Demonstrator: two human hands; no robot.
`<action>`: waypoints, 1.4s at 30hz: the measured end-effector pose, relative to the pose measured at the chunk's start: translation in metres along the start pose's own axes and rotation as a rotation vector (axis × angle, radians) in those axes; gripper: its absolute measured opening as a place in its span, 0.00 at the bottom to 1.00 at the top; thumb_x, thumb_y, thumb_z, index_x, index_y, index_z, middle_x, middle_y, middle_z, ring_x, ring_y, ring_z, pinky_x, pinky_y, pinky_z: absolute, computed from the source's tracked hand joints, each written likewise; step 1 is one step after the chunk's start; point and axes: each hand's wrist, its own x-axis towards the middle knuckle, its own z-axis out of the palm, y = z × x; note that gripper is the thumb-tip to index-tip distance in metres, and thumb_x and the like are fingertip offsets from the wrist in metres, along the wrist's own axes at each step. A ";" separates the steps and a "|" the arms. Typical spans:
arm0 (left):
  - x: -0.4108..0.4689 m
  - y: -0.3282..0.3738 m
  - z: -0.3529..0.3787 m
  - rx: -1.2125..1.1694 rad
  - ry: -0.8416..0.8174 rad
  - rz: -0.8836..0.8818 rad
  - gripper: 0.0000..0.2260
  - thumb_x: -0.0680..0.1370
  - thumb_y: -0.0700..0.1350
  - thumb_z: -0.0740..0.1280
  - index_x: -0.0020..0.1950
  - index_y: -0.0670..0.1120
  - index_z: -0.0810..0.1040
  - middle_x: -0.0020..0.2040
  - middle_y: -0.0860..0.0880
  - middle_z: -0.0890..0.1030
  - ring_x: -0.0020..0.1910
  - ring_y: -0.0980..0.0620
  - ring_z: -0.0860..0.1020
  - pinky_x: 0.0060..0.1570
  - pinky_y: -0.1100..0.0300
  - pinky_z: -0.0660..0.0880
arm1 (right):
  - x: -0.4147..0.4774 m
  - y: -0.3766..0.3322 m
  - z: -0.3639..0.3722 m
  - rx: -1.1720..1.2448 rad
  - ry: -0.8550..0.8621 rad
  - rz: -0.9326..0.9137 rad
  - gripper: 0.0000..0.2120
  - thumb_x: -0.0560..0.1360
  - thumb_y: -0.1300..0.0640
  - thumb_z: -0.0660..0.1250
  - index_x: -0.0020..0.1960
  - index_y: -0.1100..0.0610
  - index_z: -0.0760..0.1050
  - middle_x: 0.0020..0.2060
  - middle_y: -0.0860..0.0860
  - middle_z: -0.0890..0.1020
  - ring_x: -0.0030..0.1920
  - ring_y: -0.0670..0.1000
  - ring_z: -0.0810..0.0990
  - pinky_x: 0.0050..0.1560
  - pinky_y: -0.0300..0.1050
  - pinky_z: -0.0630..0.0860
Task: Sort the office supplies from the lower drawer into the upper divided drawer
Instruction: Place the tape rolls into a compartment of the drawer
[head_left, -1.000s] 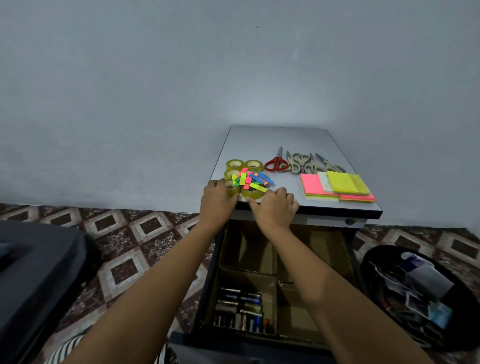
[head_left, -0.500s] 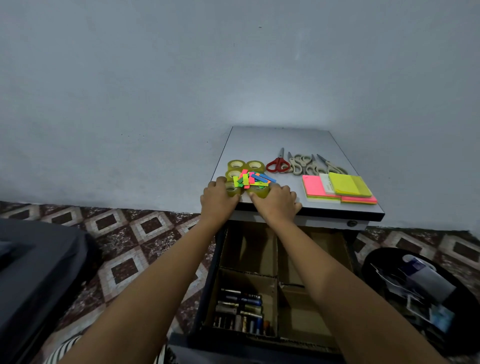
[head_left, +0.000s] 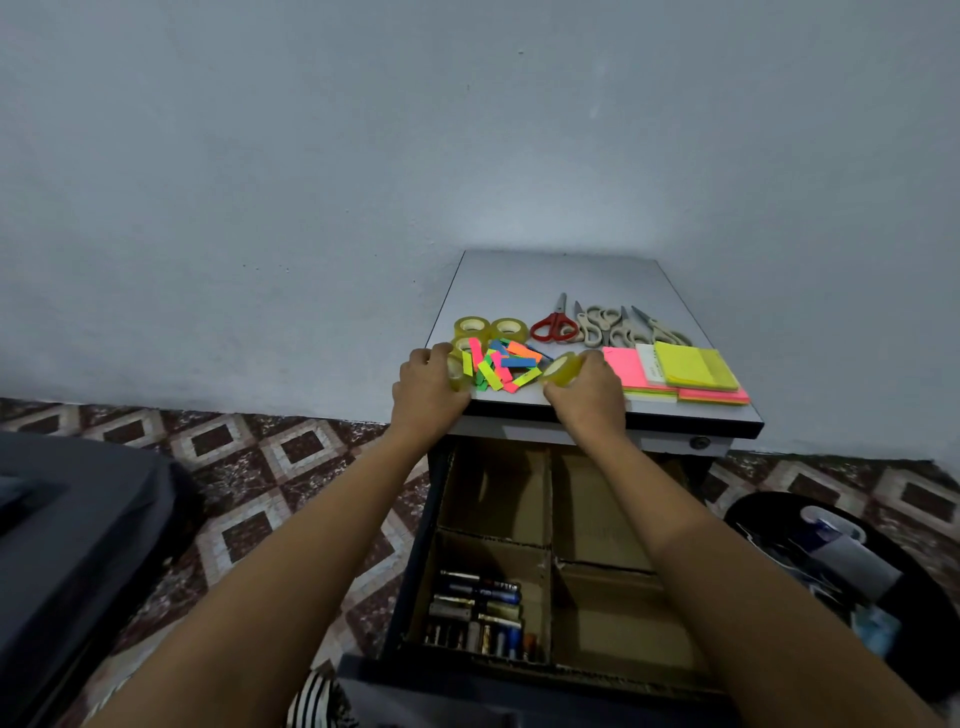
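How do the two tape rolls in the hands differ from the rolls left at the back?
The tape roll in the right hand is lifted and tilted on edge; the back rolls lie flat on the cabinet top. The roll in the left hand is half hidden by fingers; the back ones are untouched. All are clear yellowish tape.

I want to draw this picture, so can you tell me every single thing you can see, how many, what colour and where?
tape rolls: five, clear yellowish; three on cabinet top's left, two in the hands
sticky flags: many, neon mixed, piled between the hands
scissors: about four, one red, others beige, top middle
sticky note pads: several, pink and yellow, stacked top right
batteries: many, mixed, drawer's near-left compartment
drawer: one, cardboard-divided, open below
basket: one, black, floor right
left hand: grip on a roll
right hand: grip on a roll
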 end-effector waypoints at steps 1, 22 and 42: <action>0.000 -0.001 -0.001 0.021 0.001 0.010 0.25 0.74 0.45 0.68 0.70 0.45 0.67 0.65 0.40 0.69 0.62 0.40 0.69 0.57 0.47 0.69 | -0.001 0.001 -0.001 0.008 0.007 -0.010 0.21 0.72 0.58 0.69 0.62 0.61 0.68 0.55 0.57 0.76 0.55 0.56 0.75 0.46 0.44 0.70; 0.009 -0.008 0.003 0.008 0.005 0.061 0.21 0.75 0.47 0.68 0.66 0.43 0.72 0.66 0.40 0.69 0.63 0.42 0.69 0.60 0.48 0.72 | -0.002 0.006 0.000 -0.106 0.088 0.018 0.24 0.75 0.51 0.67 0.65 0.63 0.68 0.60 0.58 0.72 0.60 0.56 0.71 0.55 0.46 0.71; 0.008 -0.015 -0.003 -0.142 0.016 0.026 0.19 0.73 0.42 0.68 0.63 0.42 0.73 0.62 0.39 0.72 0.60 0.44 0.71 0.54 0.58 0.69 | -0.019 -0.012 0.037 -0.527 -0.027 -0.812 0.08 0.65 0.54 0.77 0.44 0.51 0.84 0.44 0.51 0.84 0.44 0.56 0.82 0.38 0.53 0.74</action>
